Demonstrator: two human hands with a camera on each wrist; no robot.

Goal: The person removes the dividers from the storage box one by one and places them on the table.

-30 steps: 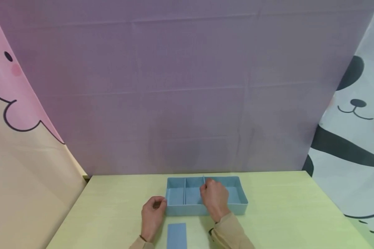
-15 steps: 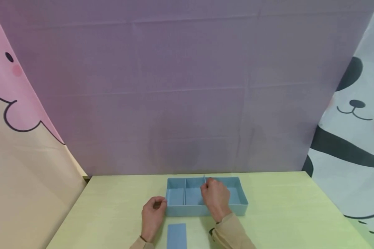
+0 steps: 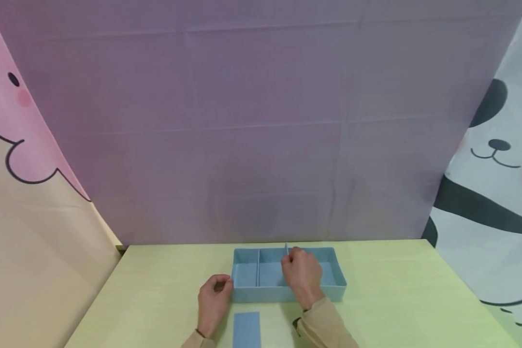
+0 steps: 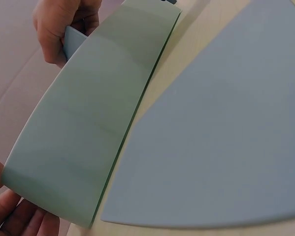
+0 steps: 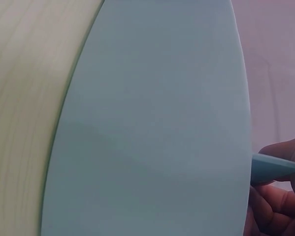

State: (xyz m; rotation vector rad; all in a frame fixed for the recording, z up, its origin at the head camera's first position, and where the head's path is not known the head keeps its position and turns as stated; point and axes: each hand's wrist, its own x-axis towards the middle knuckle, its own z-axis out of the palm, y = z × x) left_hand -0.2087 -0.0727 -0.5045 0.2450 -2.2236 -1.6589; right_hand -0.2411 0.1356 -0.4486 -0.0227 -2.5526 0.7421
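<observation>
A blue divided organizer box [image 3: 261,294] lies on the table, its long side facing me. My right hand [image 3: 303,274] is over its middle and pinches a thin blue divider [image 3: 286,248] between thumb and curled fingers. The right wrist view shows this divider [image 5: 271,168] standing up past the box's rim. At the box's left end is my left hand [image 3: 215,299], with thumb and fingertips gripping the end wall near the front corner. A second divider [image 3: 258,268] stands seated across the box further left. The lower edge of the held divider is hidden.
A flat blue rectangular panel [image 3: 246,329] lies on the pale wooden table [image 3: 396,299] in front of the box, between my forearms. Behind the table hangs a purple-grey cloth [image 3: 261,145]. Printed curtains [image 3: 491,193] flank both sides.
The divider in my right hand has risen slightly above the rim, and that hand has shifted a little to the right. My left hand has stayed at the box's left end.
</observation>
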